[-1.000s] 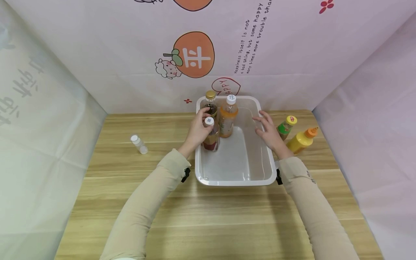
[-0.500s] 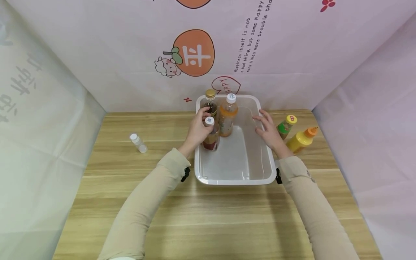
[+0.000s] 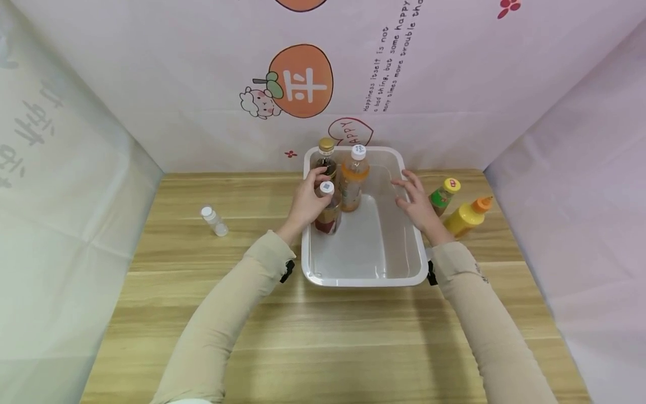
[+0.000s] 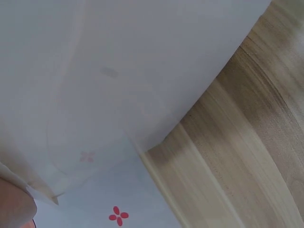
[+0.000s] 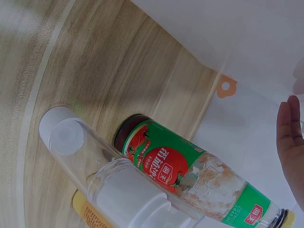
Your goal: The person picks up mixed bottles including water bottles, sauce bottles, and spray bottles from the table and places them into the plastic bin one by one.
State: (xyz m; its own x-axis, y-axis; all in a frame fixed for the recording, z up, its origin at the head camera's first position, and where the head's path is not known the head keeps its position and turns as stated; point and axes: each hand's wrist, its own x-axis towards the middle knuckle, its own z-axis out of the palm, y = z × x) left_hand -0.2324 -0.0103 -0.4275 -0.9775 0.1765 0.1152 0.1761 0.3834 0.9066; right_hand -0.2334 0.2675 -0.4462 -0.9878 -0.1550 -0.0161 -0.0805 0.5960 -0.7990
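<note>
A white plastic bin (image 3: 363,281) holds three bottles: one with a gold cap (image 3: 326,147), one with an orange band (image 3: 351,182) and a white cap, and a dark-labelled one (image 3: 328,223), also white-capped. My left hand (image 3: 306,197) lies over the bin's left rim. Its thumb and fingers are spread either side of the dark-labelled bottle's neck, fingertips right at the gold-capped bottle. Over the right rim is my right hand (image 3: 418,206), fingers loosely extended inward, holding nothing. The left wrist view catches only a bit of the left hand (image 4: 14,204) beside the bin's outer wall.
Right of the bin stand a ketchup bottle (image 5: 164,159) with a green label and a yellow squeeze bottle (image 3: 463,220) with an orange nozzle. A clear white-based bottle (image 5: 90,142) is close by, mostly hidden by my sleeve. A small clear bottle (image 3: 215,221) is at left.
Both hands hold the same pose. The dark-labelled bottle's white cap has shifted very slightly to the right between my left thumb and fingers. The head view has drifted a little.
</note>
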